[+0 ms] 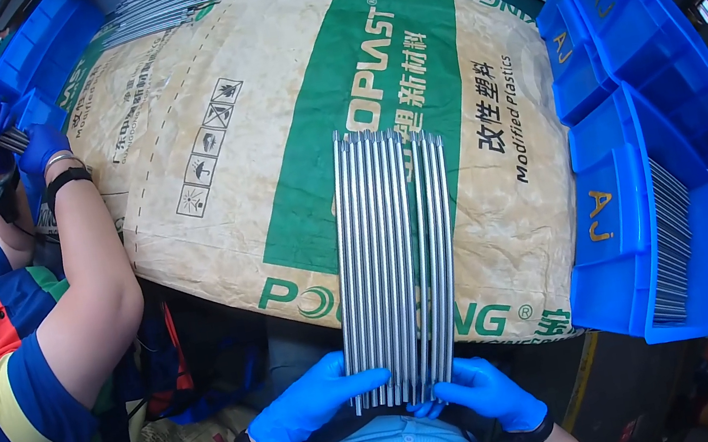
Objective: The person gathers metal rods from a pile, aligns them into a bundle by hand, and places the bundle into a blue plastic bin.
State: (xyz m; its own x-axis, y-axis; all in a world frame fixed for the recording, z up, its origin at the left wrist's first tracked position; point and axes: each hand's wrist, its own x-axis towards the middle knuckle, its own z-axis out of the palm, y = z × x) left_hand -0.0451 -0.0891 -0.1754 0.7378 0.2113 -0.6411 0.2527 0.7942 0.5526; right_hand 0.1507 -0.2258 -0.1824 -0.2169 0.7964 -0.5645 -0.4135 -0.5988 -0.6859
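A flat row of several thin metal rods (383,254) runs away from my body, side by side, over the printed paper sack (196,88). A narrow gap splits off a few rods on the right side of the row. My left hand (310,403), in a blue glove, grips the near left end, thumb across the top and fingers hidden beneath. At the near right end, my gloved right hand (491,395) holds the rods, its thumb over their edge; some of its fingers are hidden underneath. The near ends hang past the table's front edge.
Blue bins (606,244) stand along the right edge, the nearest containing several rods. More rods (168,4) lie at the far left near another blue bin (48,43). At left, a co-worker's gloved hands (32,144) hold several rods, with the person's arm beside the table.
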